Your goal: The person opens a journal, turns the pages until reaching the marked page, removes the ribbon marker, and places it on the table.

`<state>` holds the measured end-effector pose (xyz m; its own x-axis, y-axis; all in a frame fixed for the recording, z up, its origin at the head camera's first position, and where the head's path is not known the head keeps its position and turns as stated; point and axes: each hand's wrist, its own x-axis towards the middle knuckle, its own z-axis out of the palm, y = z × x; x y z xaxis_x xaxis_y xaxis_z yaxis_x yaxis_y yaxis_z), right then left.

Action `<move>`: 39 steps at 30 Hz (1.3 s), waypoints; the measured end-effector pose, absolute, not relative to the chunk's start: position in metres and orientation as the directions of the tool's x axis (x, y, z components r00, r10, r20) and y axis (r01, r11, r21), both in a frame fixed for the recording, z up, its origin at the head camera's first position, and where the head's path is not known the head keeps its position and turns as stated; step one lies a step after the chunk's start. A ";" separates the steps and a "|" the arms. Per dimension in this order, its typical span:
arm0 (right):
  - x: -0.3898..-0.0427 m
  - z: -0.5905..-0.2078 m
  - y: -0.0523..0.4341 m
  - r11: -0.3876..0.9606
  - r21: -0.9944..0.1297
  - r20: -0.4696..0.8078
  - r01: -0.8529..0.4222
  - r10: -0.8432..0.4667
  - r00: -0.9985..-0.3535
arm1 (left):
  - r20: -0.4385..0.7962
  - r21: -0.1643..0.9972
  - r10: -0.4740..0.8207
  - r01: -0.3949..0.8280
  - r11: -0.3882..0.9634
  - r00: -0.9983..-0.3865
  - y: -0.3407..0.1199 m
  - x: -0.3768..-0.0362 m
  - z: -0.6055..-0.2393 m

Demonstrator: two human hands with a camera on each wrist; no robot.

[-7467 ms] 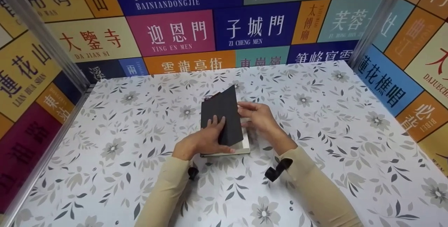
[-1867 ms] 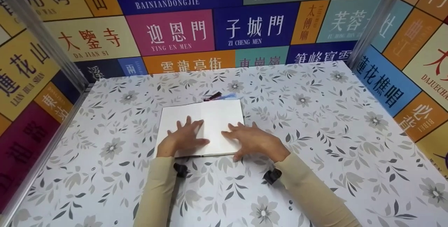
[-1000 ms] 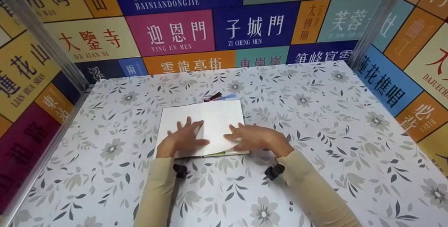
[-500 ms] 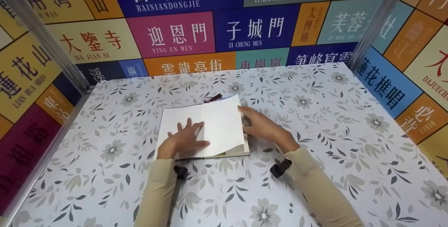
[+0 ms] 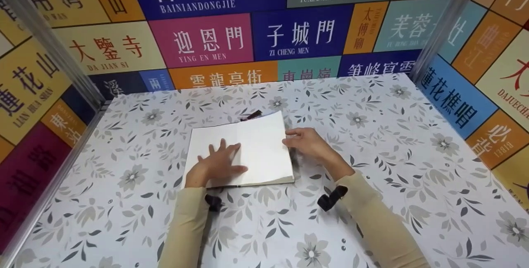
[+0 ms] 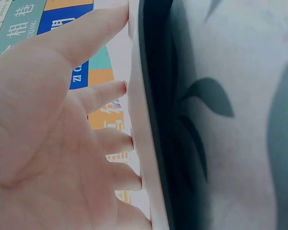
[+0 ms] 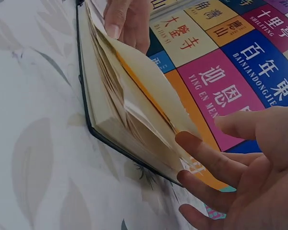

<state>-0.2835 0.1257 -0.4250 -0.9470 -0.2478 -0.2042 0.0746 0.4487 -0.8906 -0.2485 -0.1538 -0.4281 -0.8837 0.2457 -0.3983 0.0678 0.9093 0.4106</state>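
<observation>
**Head view: open notebook, both hands on the pages**

Head camera looks down on a notebook lying open near the middle of the floral desk. The left hand lies flat on the left page, fingers spread and straight, pressing it down. Over at the right edge, the right hand has its fingertips on the edge of the page block; the right wrist view shows several sheets fanned and lifted off the stack, the fingers loosely curled under their edge. A dark ribbon end pokes out past the notebook's far edge. Colourful sign panels wall in the desk.
</observation>
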 end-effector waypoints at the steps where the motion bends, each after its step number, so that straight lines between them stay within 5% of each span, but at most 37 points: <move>1: -0.284 -0.426 0.124 0.451 -0.889 -0.199 0.077 -0.231 -0.952 | -0.398 0.410 0.245 0.067 0.909 -0.884 -0.154 -0.248 -0.428; 10: -0.282 -0.432 0.121 0.477 -0.877 -0.140 0.056 -0.142 -0.980 | -0.399 0.414 0.248 0.068 0.908 -0.883 -0.152 -0.248 -0.429; 24: -0.283 -0.429 0.115 0.257 -0.924 -0.326 0.282 -0.149 -0.933 | -0.416 0.401 0.253 0.073 0.913 -0.873 -0.157 -0.248 -0.425; 39: -0.280 -0.428 0.113 0.222 -0.922 -0.350 0.318 -0.123 -0.929 | -0.415 0.380 0.316 0.153 0.912 -0.853 -0.169 -0.242 -0.424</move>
